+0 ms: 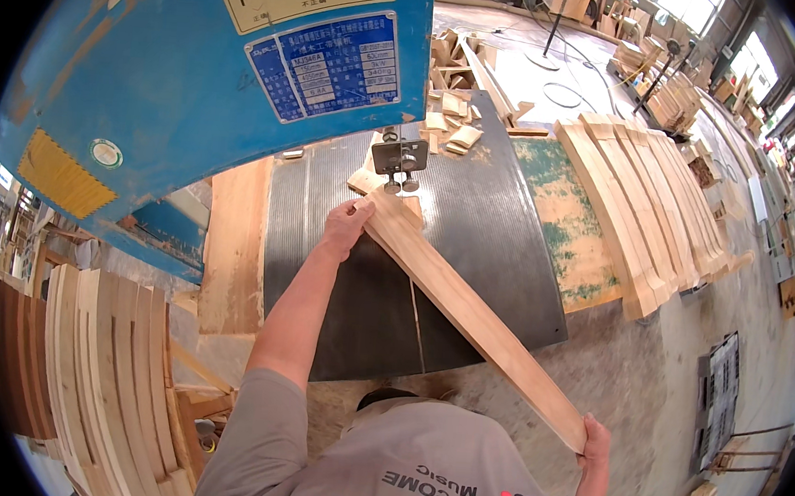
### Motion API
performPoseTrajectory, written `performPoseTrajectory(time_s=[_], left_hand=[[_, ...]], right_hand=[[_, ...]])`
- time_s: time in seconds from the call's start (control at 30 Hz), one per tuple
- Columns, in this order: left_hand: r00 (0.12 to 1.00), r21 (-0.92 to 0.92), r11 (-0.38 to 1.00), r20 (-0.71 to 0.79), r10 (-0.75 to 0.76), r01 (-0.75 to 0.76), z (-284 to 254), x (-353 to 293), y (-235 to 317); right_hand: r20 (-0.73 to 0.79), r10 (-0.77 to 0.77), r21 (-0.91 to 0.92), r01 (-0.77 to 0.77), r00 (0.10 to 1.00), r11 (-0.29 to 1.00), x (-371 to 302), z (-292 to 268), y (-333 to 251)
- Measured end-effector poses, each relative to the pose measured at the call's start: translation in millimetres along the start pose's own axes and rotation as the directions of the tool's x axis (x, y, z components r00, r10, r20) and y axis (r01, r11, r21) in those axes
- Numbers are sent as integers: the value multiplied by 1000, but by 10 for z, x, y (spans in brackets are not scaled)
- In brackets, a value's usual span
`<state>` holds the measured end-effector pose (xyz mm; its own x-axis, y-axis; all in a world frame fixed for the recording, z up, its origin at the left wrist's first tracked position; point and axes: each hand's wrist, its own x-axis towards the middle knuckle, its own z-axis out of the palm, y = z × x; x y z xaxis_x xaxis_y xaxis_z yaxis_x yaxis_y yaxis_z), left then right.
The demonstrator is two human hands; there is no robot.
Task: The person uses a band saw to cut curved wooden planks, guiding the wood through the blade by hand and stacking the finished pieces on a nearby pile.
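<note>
A long pale wooden board (480, 318) lies slantwise over the black ribbed table (509, 233) of a blue band saw (166, 66). Its near right end sticks out past the table's front edge. My left hand (347, 226) is closed on the board's far end, just short of the saw's metal blade guide (400, 159). At the near end, my right hand (595, 441) wraps round the board, low on the right beside my body. A small wood block (365, 181) sits on the table by the guide. The blade itself is hard to make out.
Several wooden boards lie side by side (645, 205) on a worn side table (556, 222) at the right. Offcuts (457, 123) are heaped behind the saw table. More boards (113, 366) stand stacked at the lower left. A dark pallet (719, 399) is on the floor at the right.
</note>
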<state>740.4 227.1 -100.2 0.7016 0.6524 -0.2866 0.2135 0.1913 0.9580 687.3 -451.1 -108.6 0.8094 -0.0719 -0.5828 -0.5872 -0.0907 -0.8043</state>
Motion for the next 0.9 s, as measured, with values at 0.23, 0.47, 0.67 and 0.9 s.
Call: performPoseTrajectory(time_s=[0.23, 0.47, 0.67, 0.9], left_hand=[[1000, -14, 1000, 29, -11, 11, -18, 30, 79], [997, -4, 1000, 72, 0, 0, -68, 116, 85], [996, 6, 1000, 92, 12, -13, -93, 209, 91], [989, 60, 998, 146, -15, 7, -148, 369, 123]], right_hand=[[-17, 14, 9, -14, 1000, 1000, -131, 77, 91], [-80, 40, 11, -39, 996, 999, -440, 238, 47], [-140, 41, 65, -32, 989, 997, -642, 383, 228], [-159, 60, 116, -41, 985, 992, -999, 598, 406]])
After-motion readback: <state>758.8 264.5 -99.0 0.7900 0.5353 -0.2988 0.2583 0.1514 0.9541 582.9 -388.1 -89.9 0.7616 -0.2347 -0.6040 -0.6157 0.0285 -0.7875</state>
